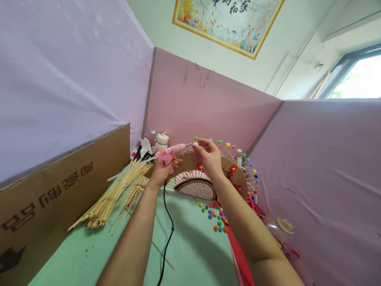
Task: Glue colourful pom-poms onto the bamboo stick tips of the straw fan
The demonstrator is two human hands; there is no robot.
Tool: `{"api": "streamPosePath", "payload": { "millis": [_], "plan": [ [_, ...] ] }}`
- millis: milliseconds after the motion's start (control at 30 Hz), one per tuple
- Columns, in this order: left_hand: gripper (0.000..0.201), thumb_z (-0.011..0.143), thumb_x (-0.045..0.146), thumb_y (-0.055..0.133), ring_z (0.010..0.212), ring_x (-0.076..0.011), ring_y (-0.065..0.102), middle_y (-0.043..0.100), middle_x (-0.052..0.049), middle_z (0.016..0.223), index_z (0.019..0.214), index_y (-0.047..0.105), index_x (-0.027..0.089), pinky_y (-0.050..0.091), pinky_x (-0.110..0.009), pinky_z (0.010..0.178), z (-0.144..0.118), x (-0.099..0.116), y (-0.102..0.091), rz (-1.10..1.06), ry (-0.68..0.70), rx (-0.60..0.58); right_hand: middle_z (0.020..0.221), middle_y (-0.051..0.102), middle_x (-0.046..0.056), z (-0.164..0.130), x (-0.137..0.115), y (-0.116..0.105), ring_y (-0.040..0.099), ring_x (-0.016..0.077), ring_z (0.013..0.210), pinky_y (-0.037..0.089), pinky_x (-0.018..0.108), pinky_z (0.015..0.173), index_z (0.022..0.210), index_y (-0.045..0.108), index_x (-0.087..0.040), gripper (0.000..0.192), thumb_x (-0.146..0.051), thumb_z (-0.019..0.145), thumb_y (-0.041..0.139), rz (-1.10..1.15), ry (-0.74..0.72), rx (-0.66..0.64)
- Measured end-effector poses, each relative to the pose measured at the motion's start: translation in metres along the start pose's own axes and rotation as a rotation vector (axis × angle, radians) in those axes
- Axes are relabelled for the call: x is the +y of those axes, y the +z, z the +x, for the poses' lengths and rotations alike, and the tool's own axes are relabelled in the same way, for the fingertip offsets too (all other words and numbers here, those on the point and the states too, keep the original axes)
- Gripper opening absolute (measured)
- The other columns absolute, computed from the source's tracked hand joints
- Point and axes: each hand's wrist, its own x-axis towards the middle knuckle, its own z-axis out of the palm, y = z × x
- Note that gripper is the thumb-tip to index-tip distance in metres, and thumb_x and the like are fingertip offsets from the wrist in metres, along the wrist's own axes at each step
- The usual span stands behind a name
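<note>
My left hand (163,171) is wrapped round the handle of a pink glue gun (171,153), whose nozzle points right. A long glue stick (131,169) sticks out of its back end. Close to the nozzle tip, my right hand (210,155) pinches a small white pompom (195,144). Behind both hands stands an arched fan-shaped piece with a brown band (190,159), red flowers (233,169) and a dotted pink half-round centre (196,190). Coloured pompoms on sticks (228,145) line its outer edge; my right hand covers part of it.
Bundled bamboo sticks (102,204) lie on the green table (190,246) at left, beside a cardboard box (65,194). Loose pompoms (214,212) are scattered right of centre. A black cord (172,226) runs toward me. A white jar (161,142) stands behind; a clear container (279,225) is at right.
</note>
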Motion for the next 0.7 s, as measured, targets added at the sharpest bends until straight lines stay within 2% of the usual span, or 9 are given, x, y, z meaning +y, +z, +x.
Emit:
{"api": "streamPosePath", "payload": {
  "millis": [167,467,700],
  "plan": [
    [0.048,0.057,0.055,0.084,0.089,-0.0239,0.069,0.074,-0.010,0.086,0.078,0.069,0.015,0.051,-0.031,0.073,-0.0018,0.0027,0.0006,0.006,0.008,-0.026,0.084,0.073,0.001,0.0017,0.0001,0.0036,0.068,0.0173,0.084,0.054,0.034,0.085,0.080,0.069,-0.022,0.024,-0.034,0.063,0.082,-0.066,-0.052,0.002],
    [0.042,0.061,0.050,0.084,0.086,-0.0211,0.069,0.075,-0.009,0.085,0.079,0.067,0.015,0.050,-0.030,0.074,-0.0004,-0.0015,-0.0019,-0.007,0.004,-0.026,0.086,0.074,0.002,0.0020,0.0017,0.0056,0.069,0.0184,0.087,0.054,0.035,0.085,0.082,0.070,-0.021,0.025,-0.036,0.064,0.080,-0.079,-0.056,0.000],
    [0.049,0.059,0.051,0.084,0.081,-0.0210,0.069,0.075,-0.010,0.083,0.087,0.070,0.014,0.050,-0.030,0.070,-0.0015,0.0009,0.0005,0.000,0.008,0.003,0.085,0.075,0.002,-0.0006,0.0005,0.0056,0.069,0.0190,0.086,0.055,0.035,0.084,0.081,0.070,-0.022,0.025,-0.038,0.065,0.080,-0.099,-0.055,-0.007]
  ]
}}
